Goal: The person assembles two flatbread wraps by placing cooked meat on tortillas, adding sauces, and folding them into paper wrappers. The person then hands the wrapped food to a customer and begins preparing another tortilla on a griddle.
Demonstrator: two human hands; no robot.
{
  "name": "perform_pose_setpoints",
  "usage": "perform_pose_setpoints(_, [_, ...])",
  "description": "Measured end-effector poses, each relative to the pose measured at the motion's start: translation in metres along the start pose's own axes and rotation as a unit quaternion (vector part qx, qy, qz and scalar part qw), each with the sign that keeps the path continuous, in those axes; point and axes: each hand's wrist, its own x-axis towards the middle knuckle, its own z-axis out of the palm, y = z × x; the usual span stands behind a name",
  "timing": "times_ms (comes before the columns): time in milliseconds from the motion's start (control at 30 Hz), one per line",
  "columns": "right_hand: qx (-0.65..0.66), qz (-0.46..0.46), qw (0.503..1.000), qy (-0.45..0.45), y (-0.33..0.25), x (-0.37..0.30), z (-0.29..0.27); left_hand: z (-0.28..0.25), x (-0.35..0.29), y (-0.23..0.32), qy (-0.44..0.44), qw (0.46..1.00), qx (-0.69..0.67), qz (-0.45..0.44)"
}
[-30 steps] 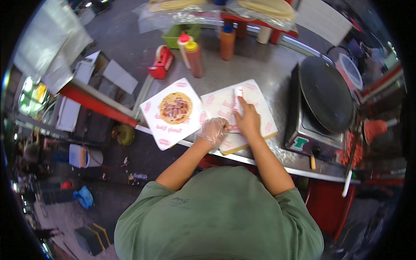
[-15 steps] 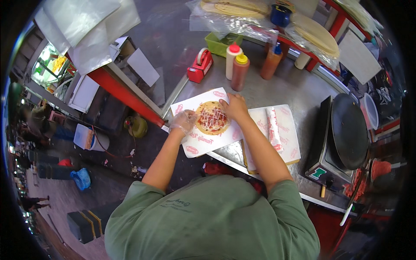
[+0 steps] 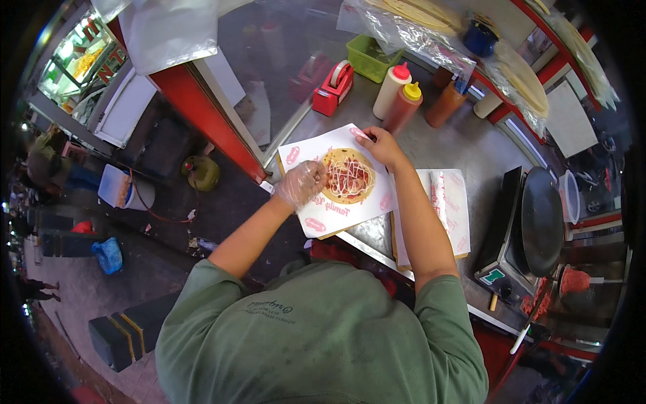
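Note:
A round flatbread (image 3: 363,161) topped with reddish filling and criss-crossed white sauce lies on a white printed paper sheet (image 3: 303,151). My left hand (image 3: 301,186), in a clear plastic glove, is closed at the bread's left edge. What its fingertips hold, if anything, is hidden. At the paper's far right corner, my bare right hand (image 3: 382,147) grips the sheet with the thumb on top. Beneath my right forearm, a paper-wrapped roll (image 3: 439,195) rests on another stack of printed paper (image 3: 459,225).
Behind the paper stand a red tape dispenser (image 3: 333,91), a white squeeze bottle (image 3: 391,91), red sauce bottles (image 3: 404,108) and a green bin (image 3: 372,59). Flatbreads (image 3: 515,84) in plastic sit on a shelf. A black round griddle (image 3: 542,215) is at right.
The view has shifted, so the counter items appear farther right. My right hand now sits at the paper's far corner, away from the bread's edge. My left hand stays by the bread, its fingers more curled.

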Motion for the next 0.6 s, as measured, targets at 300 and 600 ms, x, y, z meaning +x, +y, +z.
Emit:
perform_pose_setpoints(300, [0.054,0.060,0.997,-0.010,-0.019,-0.012,-0.009,-0.033,0.030,-0.020,-0.227,0.951,0.104,0.183])
perform_pose_setpoints(600, [0.104,-0.026,0.994,-0.005,-0.009,-0.008,-0.003,0.003,0.034,0.021,-0.087,0.982,0.155,-0.065])
